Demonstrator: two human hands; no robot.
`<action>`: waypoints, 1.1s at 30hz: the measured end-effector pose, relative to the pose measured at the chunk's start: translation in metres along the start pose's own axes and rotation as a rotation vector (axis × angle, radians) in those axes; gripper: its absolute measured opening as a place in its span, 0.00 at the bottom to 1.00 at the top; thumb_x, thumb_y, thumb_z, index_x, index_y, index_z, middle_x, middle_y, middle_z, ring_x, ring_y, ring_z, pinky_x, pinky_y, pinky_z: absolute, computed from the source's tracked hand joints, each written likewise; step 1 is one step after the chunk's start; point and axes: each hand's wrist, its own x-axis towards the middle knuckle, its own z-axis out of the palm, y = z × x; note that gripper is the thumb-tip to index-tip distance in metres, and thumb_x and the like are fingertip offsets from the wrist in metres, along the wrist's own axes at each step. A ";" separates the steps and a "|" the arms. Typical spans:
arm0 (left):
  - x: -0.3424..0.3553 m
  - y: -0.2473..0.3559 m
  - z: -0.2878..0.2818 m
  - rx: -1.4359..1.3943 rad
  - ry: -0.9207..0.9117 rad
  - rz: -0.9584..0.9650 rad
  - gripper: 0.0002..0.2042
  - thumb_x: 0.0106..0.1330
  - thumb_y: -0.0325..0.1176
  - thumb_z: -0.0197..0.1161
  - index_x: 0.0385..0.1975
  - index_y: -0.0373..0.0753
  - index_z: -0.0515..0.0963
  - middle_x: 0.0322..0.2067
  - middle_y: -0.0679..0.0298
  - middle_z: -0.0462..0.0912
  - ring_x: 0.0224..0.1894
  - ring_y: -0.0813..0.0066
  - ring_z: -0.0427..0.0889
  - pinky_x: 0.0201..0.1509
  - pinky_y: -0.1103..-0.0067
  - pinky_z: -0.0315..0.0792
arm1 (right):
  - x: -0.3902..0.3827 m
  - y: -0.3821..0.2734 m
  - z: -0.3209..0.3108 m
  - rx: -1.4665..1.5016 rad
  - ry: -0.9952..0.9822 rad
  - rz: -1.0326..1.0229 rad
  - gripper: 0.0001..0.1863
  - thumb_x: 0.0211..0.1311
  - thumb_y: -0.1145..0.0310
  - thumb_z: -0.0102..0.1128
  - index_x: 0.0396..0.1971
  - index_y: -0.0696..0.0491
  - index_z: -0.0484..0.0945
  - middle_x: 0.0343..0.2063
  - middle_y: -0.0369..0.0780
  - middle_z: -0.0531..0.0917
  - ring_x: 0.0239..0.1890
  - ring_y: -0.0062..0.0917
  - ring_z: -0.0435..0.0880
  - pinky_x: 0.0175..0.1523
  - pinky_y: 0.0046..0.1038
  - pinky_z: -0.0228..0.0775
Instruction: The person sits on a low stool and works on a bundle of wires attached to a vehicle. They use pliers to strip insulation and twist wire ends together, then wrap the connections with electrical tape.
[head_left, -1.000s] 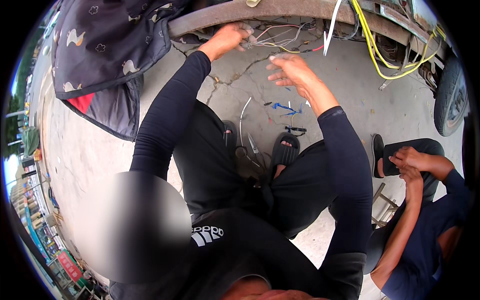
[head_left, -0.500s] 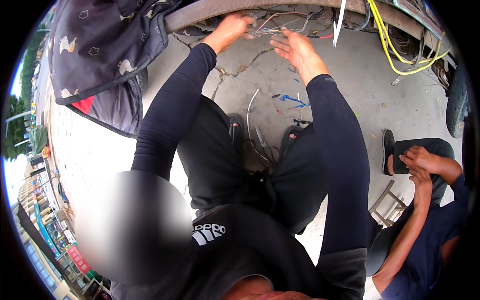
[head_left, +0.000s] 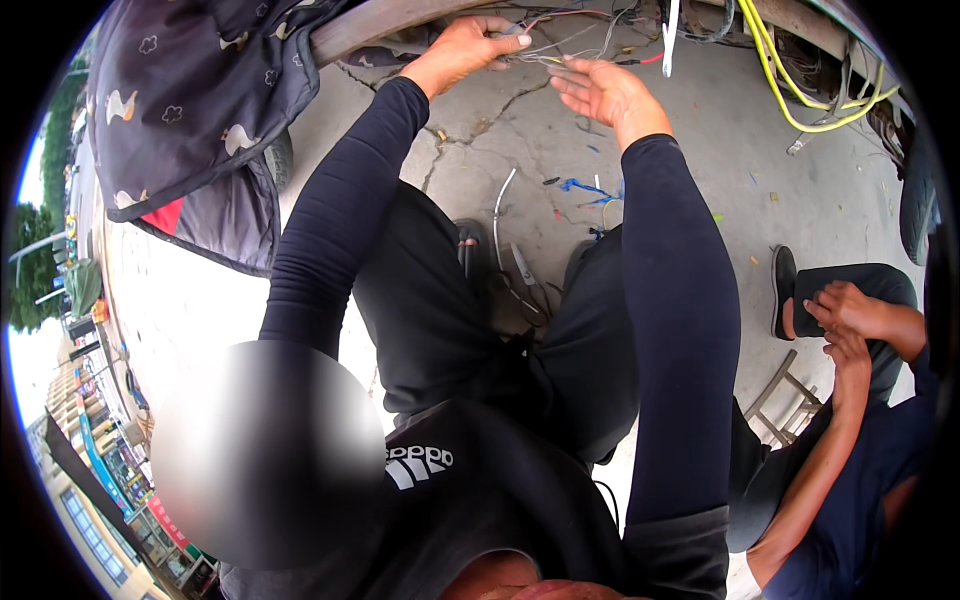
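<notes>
Left hand (head_left: 462,48) pinches the wires (head_left: 560,45) (thin, tangled) under the frame (head_left: 370,25); right hand (head_left: 600,92) lies open just beside, palm up. Wires run sideways between both, left hand nearer.

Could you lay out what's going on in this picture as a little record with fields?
Place: outdoors, on cracked concrete
Left hand: gripping a bundle of thin wires under a vehicle's edge
Right hand: open, palm up, fingers at the same wires
Clothing: black long sleeves, dark trousers
On the ground: blue scraps, a grey wire
Hanging nearby: yellow cable
Left side: dark patterned cloth
Other person: seated at lower right, hands clasped together
</notes>
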 end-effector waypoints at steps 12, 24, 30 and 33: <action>0.016 0.015 0.018 0.124 -0.021 -0.078 0.22 0.67 0.49 0.59 0.44 0.32 0.76 0.41 0.59 0.81 0.35 0.77 0.80 0.34 0.79 0.71 | 0.002 -0.002 -0.021 -0.083 -0.072 0.020 0.13 0.67 0.64 0.60 0.48 0.50 0.76 0.49 0.36 0.82 0.50 0.26 0.83 0.47 0.29 0.77; 0.047 0.005 0.025 -0.091 0.012 -0.089 0.21 0.63 0.46 0.65 0.48 0.35 0.77 0.41 0.62 0.81 0.40 0.76 0.79 0.40 0.78 0.75 | 0.002 -0.007 -0.034 -0.156 -0.152 -0.113 0.18 0.66 0.62 0.63 0.51 0.53 0.72 0.49 0.37 0.81 0.51 0.26 0.81 0.52 0.30 0.74; 0.051 0.010 0.030 0.023 0.002 -0.147 0.23 0.62 0.48 0.65 0.46 0.33 0.78 0.41 0.60 0.80 0.40 0.73 0.79 0.40 0.76 0.79 | 0.000 -0.005 -0.040 -0.216 -0.177 -0.121 0.17 0.66 0.62 0.62 0.50 0.54 0.72 0.50 0.38 0.81 0.52 0.26 0.80 0.56 0.31 0.71; 0.053 0.015 0.033 0.086 -0.045 -0.171 0.24 0.61 0.49 0.66 0.45 0.31 0.79 0.40 0.59 0.80 0.39 0.72 0.79 0.40 0.77 0.79 | 0.003 -0.005 -0.044 -0.227 -0.193 -0.128 0.18 0.67 0.63 0.61 0.51 0.54 0.71 0.51 0.36 0.79 0.53 0.26 0.80 0.54 0.29 0.73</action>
